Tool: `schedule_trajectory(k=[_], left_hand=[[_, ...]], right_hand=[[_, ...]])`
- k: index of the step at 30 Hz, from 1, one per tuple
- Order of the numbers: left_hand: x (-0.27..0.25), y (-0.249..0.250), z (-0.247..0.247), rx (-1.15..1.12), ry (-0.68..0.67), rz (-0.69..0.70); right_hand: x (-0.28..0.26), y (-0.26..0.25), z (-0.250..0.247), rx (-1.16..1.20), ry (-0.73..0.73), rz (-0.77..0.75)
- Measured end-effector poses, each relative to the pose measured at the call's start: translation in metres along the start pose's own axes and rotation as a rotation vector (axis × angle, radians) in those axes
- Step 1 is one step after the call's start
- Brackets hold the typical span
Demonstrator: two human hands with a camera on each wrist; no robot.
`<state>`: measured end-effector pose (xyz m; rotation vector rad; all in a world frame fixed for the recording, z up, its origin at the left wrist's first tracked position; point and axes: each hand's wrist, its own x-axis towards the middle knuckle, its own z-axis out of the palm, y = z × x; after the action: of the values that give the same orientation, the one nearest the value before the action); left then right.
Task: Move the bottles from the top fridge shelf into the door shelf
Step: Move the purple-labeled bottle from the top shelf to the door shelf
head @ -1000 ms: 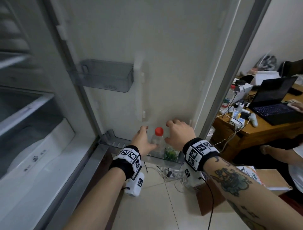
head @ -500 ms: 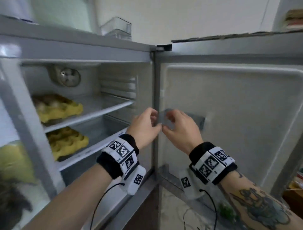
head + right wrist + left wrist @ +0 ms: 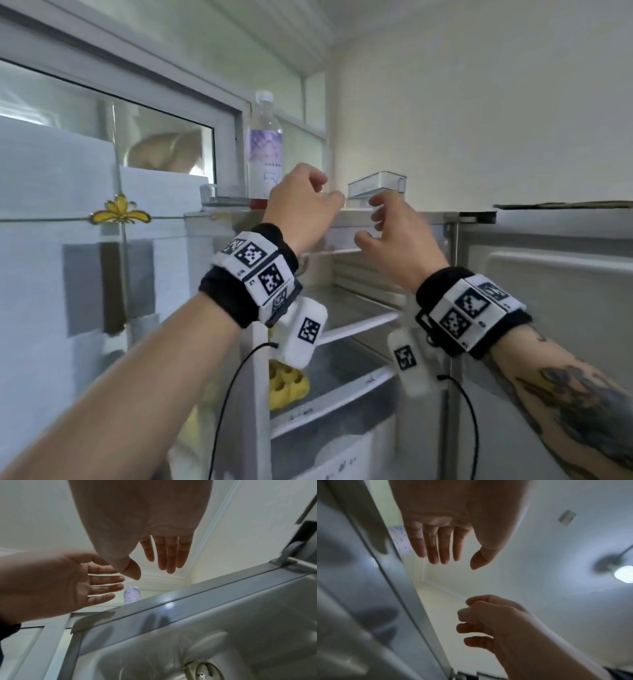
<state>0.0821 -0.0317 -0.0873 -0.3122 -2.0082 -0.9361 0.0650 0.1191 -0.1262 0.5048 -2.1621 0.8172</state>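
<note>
A clear bottle (image 3: pixel 264 147) with a purple label and a white cap stands on top of the fridge, near the window frame. It also shows in the right wrist view as the bottle (image 3: pixel 132 593) above the fridge's top edge. My left hand (image 3: pixel 318 195) is raised just right of the bottle's base, apart from it, fingers relaxed and holding nothing. My right hand (image 3: pixel 373 222) hovers beside it at the fridge's top front edge, fingers loosely curled and holding nothing. In the left wrist view the left hand's fingers (image 3: pixel 436 547) are straight. The door shelf is out of view.
A clear plastic box (image 3: pixel 376 185) and a clear tray (image 3: pixel 222 197) sit on the fridge top. The fridge stands open, with glass shelves (image 3: pixel 356 318) and a yellow egg tray (image 3: pixel 287 383) inside. The open door (image 3: pixel 548 308) is at the right.
Both hands rose from the low door shelf, where a red-capped bottle stands, past the fridge interior to the fridge top. The head view swung upward with them.
</note>
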Motion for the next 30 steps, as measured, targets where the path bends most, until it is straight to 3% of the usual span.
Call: schedule_trajectory(k=[3,7,15,25,30], left_hand=[[0.023,-0.002,-0.024,-0.04,0.037,-0.084],[0.054,-0.011,-0.049,-0.055,-0.041,-0.269],[0.098,-0.042,-0.074,-0.404,-0.129,-0.605],[0.118,-0.061,-0.069,-0.423,-0.25,-0.633],[0.115,-0.054,-0.065,-0.252,-0.252,-0.57]], right_hand=[[0.024,-0.022,0.006,0.04,-0.017,-0.02],[0.05,-0.042,0.02,0.059,-0.105,0.0],[0.117,-0.069,0.044,0.266,-0.285,0.135],[0.166,-0.091,0.083,0.432,-0.443,0.183],[0.158,-0.092,0.084,0.509,-0.389,0.156]])
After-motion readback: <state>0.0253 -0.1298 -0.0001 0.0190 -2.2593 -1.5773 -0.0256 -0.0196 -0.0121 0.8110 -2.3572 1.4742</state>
